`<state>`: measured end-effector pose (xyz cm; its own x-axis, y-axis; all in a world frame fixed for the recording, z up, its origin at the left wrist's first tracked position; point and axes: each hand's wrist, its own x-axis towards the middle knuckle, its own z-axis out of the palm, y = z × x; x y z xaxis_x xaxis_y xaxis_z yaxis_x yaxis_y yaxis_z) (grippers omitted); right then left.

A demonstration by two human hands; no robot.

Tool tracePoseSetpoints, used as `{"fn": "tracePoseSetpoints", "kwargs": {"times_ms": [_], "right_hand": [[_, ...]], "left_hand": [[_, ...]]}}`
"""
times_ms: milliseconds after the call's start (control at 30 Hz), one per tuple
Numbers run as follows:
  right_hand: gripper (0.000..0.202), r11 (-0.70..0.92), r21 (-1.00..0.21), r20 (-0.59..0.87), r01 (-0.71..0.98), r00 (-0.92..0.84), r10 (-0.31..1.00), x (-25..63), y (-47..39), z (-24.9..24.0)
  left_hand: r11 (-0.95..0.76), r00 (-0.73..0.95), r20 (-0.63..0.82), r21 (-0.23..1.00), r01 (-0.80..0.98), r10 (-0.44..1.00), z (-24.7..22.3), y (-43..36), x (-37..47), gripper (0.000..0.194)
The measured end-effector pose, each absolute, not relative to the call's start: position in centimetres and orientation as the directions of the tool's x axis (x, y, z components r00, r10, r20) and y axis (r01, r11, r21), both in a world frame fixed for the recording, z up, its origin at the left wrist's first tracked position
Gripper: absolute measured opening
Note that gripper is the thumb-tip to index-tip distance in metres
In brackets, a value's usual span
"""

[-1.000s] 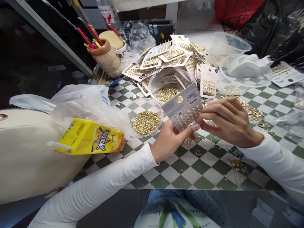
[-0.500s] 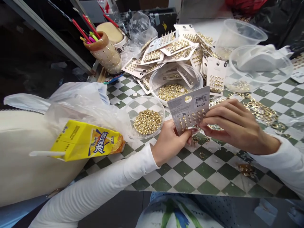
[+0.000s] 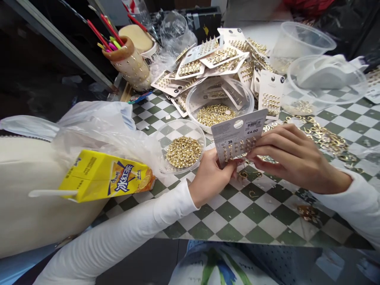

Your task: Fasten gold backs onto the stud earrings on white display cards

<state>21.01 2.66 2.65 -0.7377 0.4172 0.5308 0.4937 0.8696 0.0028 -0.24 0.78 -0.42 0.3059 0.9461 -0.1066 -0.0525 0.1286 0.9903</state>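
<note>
A grey earring card (image 3: 228,136) with a price label and rows of small gold pieces is held upright, slightly tilted. My left hand (image 3: 212,176) grips its lower left corner between thumb and fingers. At the card's right edge, my right hand (image 3: 292,158) has its fingers pinched together near the lower gold pieces; its fingertips partly cover that edge. Just behind the card is a clear tub (image 3: 249,93) with small gold pieces. A shallow round container (image 3: 203,140) of gold pieces stands left of the card. Loose gold hoops (image 3: 329,138) lie beyond my right hand.
Filled earring cards (image 3: 224,55) are piled at the back. A yellow drink carton (image 3: 101,176) with a straw lies on a plastic bag (image 3: 97,118) at the left. A pen cup (image 3: 129,65) stands behind. Clear containers (image 3: 326,79) sit at back right on the checkered table (image 3: 237,213).
The card has tilted slightly and shifted a little to the right. Both hands keep nearly the same place and hold. The view has moved very slightly.
</note>
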Motion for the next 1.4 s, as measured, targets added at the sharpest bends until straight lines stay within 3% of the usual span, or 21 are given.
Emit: {"fn": "tracePoseSetpoints", "kwargs": {"times_ms": [200, 600, 700, 833, 900, 1067, 1267, 1400], "right_hand": [[0.023, 0.888, -0.139, 0.53, 0.439, -0.724, 0.441, 20.93, 2.67, 2.7], [0.026, 0.874, -0.183, 0.537, 0.45, -0.699, 0.472, 20.64, 2.32, 2.44], [0.022, 0.862, -0.121, 0.535, 0.492, -0.699, 0.474, 20.6, 2.39, 2.34], [0.017, 0.84, 0.061, 0.52, 0.54, -0.735, 0.435, 20.79, 2.67, 2.25], [0.016, 0.836, 0.083, 0.509, 0.543, -0.744, 0.433, 20.87, 2.82, 2.23], [0.013, 0.854, 0.008, 0.513, 0.521, -0.735, 0.444, 20.86, 3.05, 2.18], [0.017, 0.861, -0.171, 0.512, 0.478, -0.704, 0.492, 21.08, 3.06, 2.16], [0.018, 0.862, -0.213, 0.504, 0.459, -0.704, 0.5, 21.17, 2.96, 2.24]], "left_hand": [[0.092, 0.324, -0.072, 0.995, -0.049, 0.943, -0.39, 0.93, -0.23, 0.026], [0.077, 0.279, -0.072, 0.997, -0.008, 0.958, -0.61, 0.76, -0.1, 0.026], [0.089, 0.286, -0.086, 0.996, 0.001, 0.954, -0.62, 0.75, -0.08, 0.03], [0.157, 0.328, -0.128, 0.986, -0.063, 0.936, -0.69, 0.76, 0.0, 0.035], [0.188, 0.34, -0.143, 0.977, -0.103, 0.929, -0.82, 0.77, 0.05, 0.034], [0.209, 0.333, -0.154, 0.968, -0.137, 0.93, -1.2, 0.78, 0.15, 0.03], [0.168, 0.284, -0.139, 0.983, -0.079, 0.949, -0.97, 0.67, 0.07, 0.021], [0.152, 0.274, -0.123, 0.985, -0.086, 0.954, -0.84, 0.63, 0.0, 0.016]]}}
